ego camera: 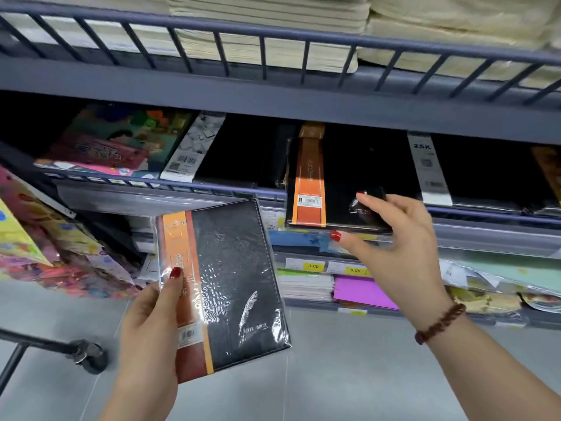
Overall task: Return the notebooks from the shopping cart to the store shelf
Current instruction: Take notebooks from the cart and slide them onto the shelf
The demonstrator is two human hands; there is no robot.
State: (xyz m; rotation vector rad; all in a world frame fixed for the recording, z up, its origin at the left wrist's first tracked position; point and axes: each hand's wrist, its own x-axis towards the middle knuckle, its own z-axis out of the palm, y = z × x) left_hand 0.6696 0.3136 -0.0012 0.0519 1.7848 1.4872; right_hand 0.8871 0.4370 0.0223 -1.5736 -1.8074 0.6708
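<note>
My left hand [151, 323] grips a shrink-wrapped black notebook [230, 287] with an orange band and a feather print, held low in front of the shelves. My right hand [394, 238] pinches the near right corner of a second black notebook [331, 189] with the same orange band. That one lies half on the middle shelf [212, 192], its front edge sticking out over the rail. More black notebooks sit in the dark on that shelf to either side. Of the shopping cart only a dark bar and a wheel [88, 355] show at the lower left.
The top shelf [273, 95] holds stacks of cream paper behind a railing. Colourful children's books [115, 141] lie at the left of the middle shelf. Lower shelves carry price tags, a purple pad [361, 291] and wrapped stationery. Bright gift bags hang at the far left. Grey floor below.
</note>
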